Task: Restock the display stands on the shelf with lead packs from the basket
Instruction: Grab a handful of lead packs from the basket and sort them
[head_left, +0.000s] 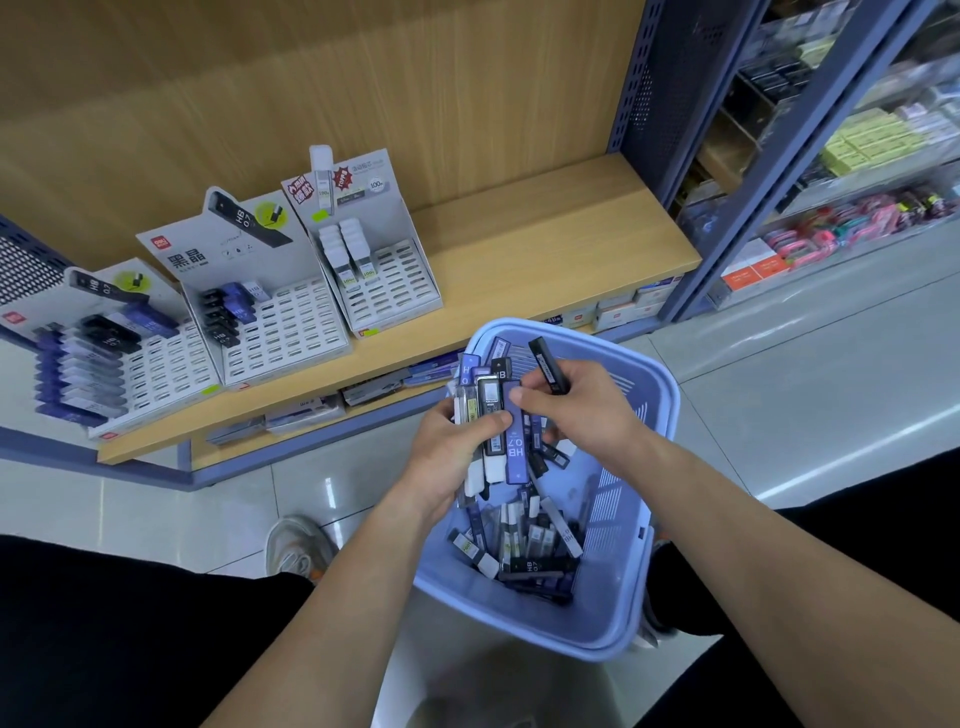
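Over the basket (618, 597), left hand (447, 449) grips lead packs (500, 431)

Blue basket (613, 613): loose lead packs (535, 556) heaped at the bottom. Bundle (498, 431) held above it, black pack (550, 369) just beside. Three tilted display stands (301, 332) on wooden shelf (545, 244), slots mostly unfilled.

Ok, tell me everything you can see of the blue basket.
The basket is pale blue plastic, rectangular with rounded corners, a thick rim and slotted walls. It stands on the tiled floor before the shelf. Loose lead packs lie heaped in its bottom. Over its opening the left hand grips a bundle of packs and the right hand holds a black pack.
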